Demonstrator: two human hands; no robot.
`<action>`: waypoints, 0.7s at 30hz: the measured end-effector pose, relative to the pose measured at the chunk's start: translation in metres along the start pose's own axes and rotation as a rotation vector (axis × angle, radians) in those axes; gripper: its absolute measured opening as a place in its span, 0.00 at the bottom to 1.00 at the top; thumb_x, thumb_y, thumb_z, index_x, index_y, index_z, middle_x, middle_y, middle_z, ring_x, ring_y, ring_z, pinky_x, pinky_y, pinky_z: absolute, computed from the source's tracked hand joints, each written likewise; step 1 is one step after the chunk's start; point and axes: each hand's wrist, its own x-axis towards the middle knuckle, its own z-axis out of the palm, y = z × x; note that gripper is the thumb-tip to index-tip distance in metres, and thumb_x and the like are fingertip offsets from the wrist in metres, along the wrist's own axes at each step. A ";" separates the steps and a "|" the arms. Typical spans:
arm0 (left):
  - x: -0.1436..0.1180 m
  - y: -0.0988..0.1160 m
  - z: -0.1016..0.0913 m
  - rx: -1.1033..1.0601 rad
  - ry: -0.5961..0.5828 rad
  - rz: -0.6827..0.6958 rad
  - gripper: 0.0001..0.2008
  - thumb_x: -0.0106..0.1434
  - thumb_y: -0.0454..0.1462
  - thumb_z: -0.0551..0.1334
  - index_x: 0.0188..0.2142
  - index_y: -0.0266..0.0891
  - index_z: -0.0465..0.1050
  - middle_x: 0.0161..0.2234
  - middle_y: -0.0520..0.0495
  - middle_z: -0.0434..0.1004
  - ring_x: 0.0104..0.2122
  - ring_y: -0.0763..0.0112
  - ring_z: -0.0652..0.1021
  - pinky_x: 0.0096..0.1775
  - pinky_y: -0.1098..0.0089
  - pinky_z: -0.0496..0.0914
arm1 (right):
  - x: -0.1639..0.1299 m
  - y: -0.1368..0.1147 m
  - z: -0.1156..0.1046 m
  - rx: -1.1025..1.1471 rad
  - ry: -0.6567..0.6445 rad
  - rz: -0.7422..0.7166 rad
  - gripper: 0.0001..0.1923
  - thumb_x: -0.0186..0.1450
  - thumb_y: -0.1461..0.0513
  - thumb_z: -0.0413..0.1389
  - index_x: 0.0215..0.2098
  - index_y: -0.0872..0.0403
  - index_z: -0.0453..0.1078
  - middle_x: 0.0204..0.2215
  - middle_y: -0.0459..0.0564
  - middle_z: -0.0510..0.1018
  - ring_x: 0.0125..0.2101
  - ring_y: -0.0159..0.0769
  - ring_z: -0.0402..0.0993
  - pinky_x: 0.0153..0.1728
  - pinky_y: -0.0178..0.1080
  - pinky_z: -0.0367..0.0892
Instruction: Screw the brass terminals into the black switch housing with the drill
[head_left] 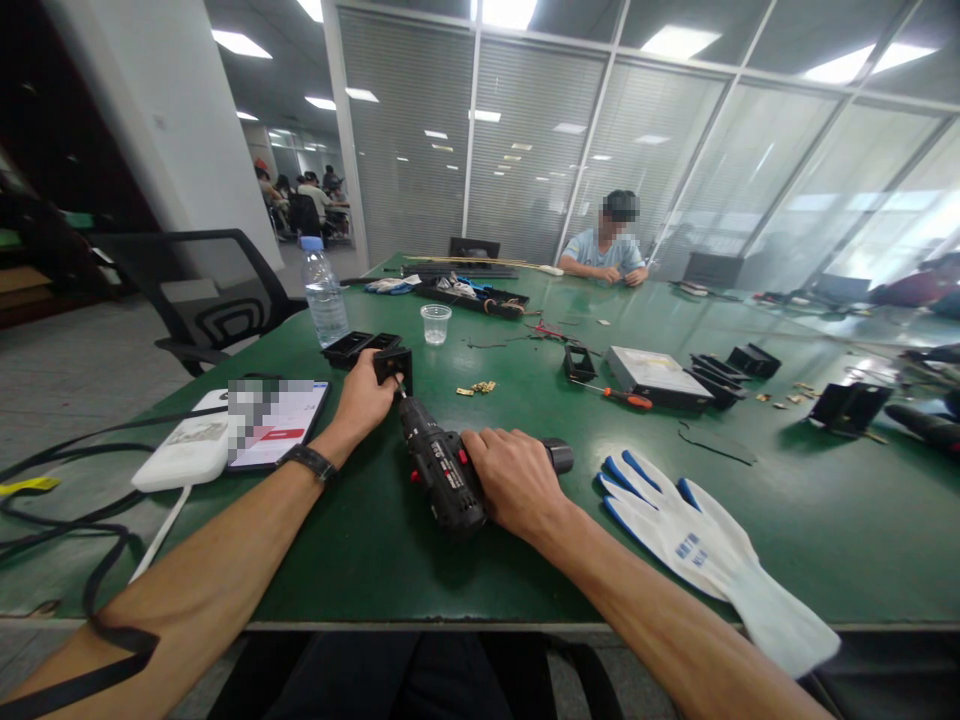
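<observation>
Long green-topped work table (787,520), parts scattered across it; white-and-blue fabric glove (705,545) lies just right of the work. Black cordless electric screwdriver (442,470) is gripped by the right hand (517,485), fingers wrapped closed round its body. Left hand (367,395) pinches a small black plastic box-shaped part (394,365) on the table, fingers closed on it. Bit tip meets the part: screw-driving step, apparently. Next calls for steady axial pressure, part held still.

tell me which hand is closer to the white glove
Right. The right hand, gripping the drill, lies just left of the white glove. The left hand holds a small black box farther away.
</observation>
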 end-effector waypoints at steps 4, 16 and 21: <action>0.000 -0.001 0.000 -0.017 0.000 0.004 0.22 0.57 0.39 0.64 0.51 0.40 0.66 0.45 0.42 0.79 0.46 0.56 0.78 0.48 0.59 0.71 | 0.000 0.000 -0.001 0.002 -0.007 0.001 0.17 0.60 0.63 0.56 0.48 0.53 0.64 0.40 0.53 0.78 0.38 0.43 0.74 0.36 0.41 0.61; 0.000 0.001 0.000 -0.028 0.005 0.009 0.22 0.57 0.38 0.64 0.51 0.39 0.67 0.45 0.41 0.79 0.46 0.56 0.78 0.49 0.60 0.71 | 0.000 0.000 -0.002 0.004 -0.021 -0.005 0.18 0.60 0.63 0.56 0.49 0.53 0.64 0.40 0.53 0.78 0.39 0.43 0.74 0.38 0.42 0.61; 0.000 0.001 0.000 -0.038 0.008 0.009 0.21 0.57 0.38 0.64 0.50 0.39 0.67 0.45 0.42 0.79 0.46 0.57 0.78 0.48 0.61 0.71 | 0.000 0.000 -0.002 0.002 -0.016 0.000 0.17 0.60 0.63 0.56 0.49 0.54 0.64 0.40 0.52 0.78 0.39 0.43 0.74 0.37 0.42 0.61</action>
